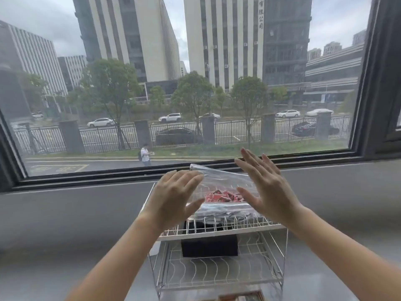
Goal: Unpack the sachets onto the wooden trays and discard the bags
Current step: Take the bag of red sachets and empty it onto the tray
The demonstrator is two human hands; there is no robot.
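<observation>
A grey counter (65, 213) runs under a big window (184, 83) that looks out on tall buildings, trees and a road. On the counter stands a white wire rack (219, 272). A clear plastic bag (221, 181) with red sachets (223, 196) inside sits on the top shelf. The left hand (173, 198) and the right hand (264, 185) are up on either side of the bag — fingers straight and spread, holding nothing. A black box (209, 246) sits lower in the rack.
</observation>
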